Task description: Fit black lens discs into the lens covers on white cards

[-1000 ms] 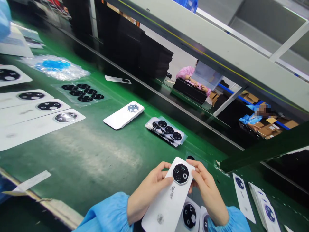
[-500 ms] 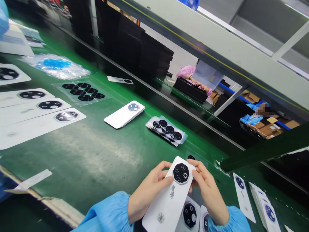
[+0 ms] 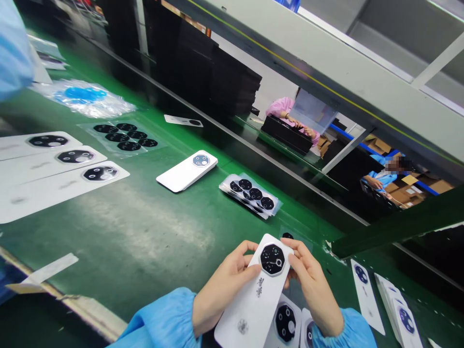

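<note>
Between my two hands is a white phone-shaped panel (image 3: 250, 309) with a black octagonal camera patch (image 3: 272, 259) at its upper end, dark characters below that and a round grey mark lower down. My left hand (image 3: 226, 282) grips its left edge, thumb lying on the face beside the patch. At the upper right corner, my right hand (image 3: 311, 282) pinches the panel, with some fingertips hidden behind it. Partly covered below are more white panels (image 3: 286, 321) with black patches. Beyond my right hand, part of another black patch (image 3: 287, 236) shows on the green surface.
Left are several white panels (image 3: 47, 166), a sheet of black patches (image 3: 126, 137) and plastic film (image 3: 90, 99). A white stack (image 3: 181, 174) and patch sheets (image 3: 250, 195) lie ahead. More panels (image 3: 398, 309) are right. A green post (image 3: 398, 224) slants nearby; co-workers sit beyond.
My hands and the held panel have barely moved. At upper left, another person's blue sleeve has come further in, and the panel at the left edge no longer shows.
</note>
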The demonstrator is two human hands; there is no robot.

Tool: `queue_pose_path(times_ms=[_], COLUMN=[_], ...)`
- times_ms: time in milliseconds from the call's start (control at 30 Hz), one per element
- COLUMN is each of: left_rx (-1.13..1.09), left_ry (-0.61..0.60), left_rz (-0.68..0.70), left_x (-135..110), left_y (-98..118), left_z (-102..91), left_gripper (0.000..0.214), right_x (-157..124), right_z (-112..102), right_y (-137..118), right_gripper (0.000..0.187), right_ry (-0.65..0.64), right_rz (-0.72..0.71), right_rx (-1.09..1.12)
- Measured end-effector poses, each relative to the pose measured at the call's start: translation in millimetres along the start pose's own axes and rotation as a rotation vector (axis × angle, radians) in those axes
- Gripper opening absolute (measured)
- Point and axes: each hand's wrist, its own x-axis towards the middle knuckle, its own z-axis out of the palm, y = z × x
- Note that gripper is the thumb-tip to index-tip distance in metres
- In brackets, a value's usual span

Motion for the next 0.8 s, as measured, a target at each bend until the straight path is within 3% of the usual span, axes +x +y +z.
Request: queue_pose_path(times_ms=[800], left_rx=[-0.037], left_ry=[0.018], left_rz=[-0.027], left_x=[1.7], left_y=[1.5], left_z=[-1.4], left_gripper=[0.031], right_x=[2.1], right_z=[3.5], right_y=[-3.1], right_gripper=[0.037], right_ry=[0.012], right_rz=[0.028], right_rx=[0.029])
